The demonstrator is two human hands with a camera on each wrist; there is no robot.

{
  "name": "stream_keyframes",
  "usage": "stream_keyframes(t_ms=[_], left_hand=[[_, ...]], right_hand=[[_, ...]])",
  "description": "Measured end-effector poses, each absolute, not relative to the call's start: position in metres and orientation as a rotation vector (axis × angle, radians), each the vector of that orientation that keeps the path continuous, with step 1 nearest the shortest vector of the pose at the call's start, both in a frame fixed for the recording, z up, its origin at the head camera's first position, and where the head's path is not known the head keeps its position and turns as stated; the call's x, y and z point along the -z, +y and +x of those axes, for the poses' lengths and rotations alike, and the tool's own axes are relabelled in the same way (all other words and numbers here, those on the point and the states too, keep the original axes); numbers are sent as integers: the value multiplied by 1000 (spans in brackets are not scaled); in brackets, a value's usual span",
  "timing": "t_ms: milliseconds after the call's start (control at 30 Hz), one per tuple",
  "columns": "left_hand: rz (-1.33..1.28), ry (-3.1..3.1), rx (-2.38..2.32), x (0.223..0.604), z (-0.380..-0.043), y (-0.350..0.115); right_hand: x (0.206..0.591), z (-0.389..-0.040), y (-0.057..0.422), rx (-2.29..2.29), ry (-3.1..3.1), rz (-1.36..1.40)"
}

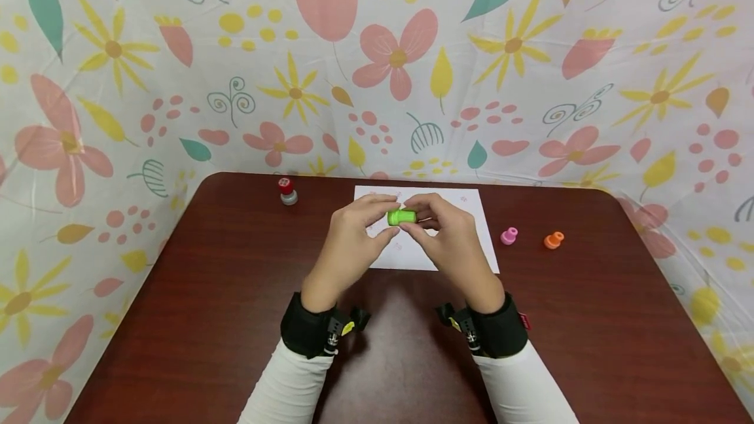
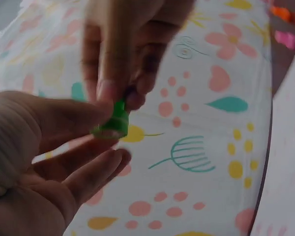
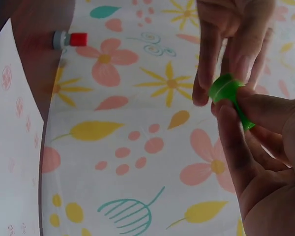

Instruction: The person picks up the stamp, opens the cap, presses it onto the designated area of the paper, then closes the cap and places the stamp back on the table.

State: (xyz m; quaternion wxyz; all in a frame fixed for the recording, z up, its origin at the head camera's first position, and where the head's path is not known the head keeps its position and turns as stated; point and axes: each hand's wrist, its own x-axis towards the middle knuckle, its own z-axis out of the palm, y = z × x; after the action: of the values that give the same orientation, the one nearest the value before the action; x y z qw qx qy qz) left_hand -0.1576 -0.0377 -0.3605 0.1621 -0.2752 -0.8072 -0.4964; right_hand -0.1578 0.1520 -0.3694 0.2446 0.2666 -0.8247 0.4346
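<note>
A small bright green toy stamp [image 1: 402, 217] is held sideways between both hands, raised over a white sheet of paper [image 1: 432, 260]. My left hand [image 1: 357, 234] pinches its wider end between thumb and fingers. The narrower end is gripped by my right hand [image 1: 449, 231], thumb below and fingers above. In the left wrist view the round rim of the green stamp [image 2: 113, 127] faces the camera, partly covered by fingertips. The right wrist view shows the green stamp [image 3: 228, 93] between the fingers of both hands.
The paper carries small pink printed marks. At the back left of the brown table [image 1: 212, 280] stands a red and grey stamp [image 1: 287, 192]. Right of the paper are a small pink knobbed piece [image 1: 509, 235] and an orange one [image 1: 554, 240]. A floral cloth [image 1: 377, 110] hangs behind.
</note>
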Motion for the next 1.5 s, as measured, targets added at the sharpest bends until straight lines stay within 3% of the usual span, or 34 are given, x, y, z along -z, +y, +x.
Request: stream_keyframes(t_ms=[167,433,933,1267,1500], left_hand=[[-797,-2330,1087,362,-157,-26],[-769,-2353,1032,367,-170,-29],[-546,-2660,1111,377,-252,-88],[-384,-2805,1095,417,-298,-109],[-365,-2887,978,442,-312,-117]], right_hand=[[370,-158,150,-1090,-2254,748],[369,-157,154,-882,-2346,748],[370,-156,159,-745,-2551,780],[371,-155,159,-670,-2755,779],[374,-155,158,-642,-2784,804]])
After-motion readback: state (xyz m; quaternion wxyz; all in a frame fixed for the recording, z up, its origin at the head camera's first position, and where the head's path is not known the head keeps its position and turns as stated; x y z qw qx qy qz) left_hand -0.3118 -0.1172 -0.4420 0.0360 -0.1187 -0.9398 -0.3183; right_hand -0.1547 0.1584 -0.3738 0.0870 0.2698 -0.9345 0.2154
